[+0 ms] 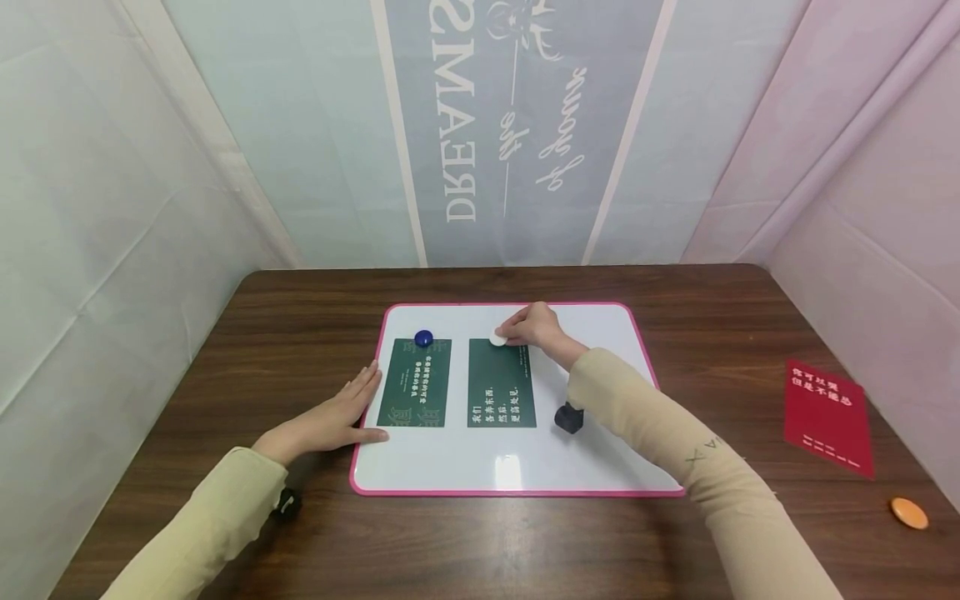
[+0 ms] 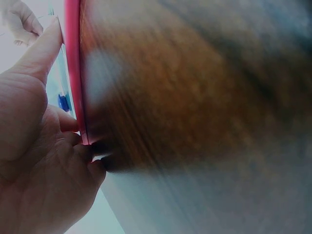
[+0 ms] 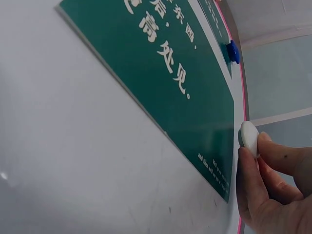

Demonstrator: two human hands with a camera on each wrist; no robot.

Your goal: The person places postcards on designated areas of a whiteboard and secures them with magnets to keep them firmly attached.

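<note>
While the left hand (image 1: 330,423) is lying flat with straight fingers against the left edge of the pink-framed whiteboard (image 1: 600,321), just bracing it and gripping nothing, the right hand (image 1: 534,326) is doing the real work up near the top middle of the board. It's pinching a white round magnet (image 1: 498,338) between thumb and fingertips, right at the top edge of the right green card (image 1: 501,383). From the right wrist view the magnet (image 3: 249,138) is looking tilted up on its edge, so I'd say it's partway between on and off the card and not sitting flat.

The left green card (image 1: 415,382) is already being pinned by a blue magnet (image 1: 423,337) at its top edge, so my guess is we're at the magnet step for the second card. Next move probably calls for keeping the card square while the magnet goes flat, or comes fully away, without dragging the card sideways.

Off to the right of the frame, a red card (image 1: 828,416) and an orange disc (image 1: 909,512) are sitting on the table (image 1: 300,333).
</note>
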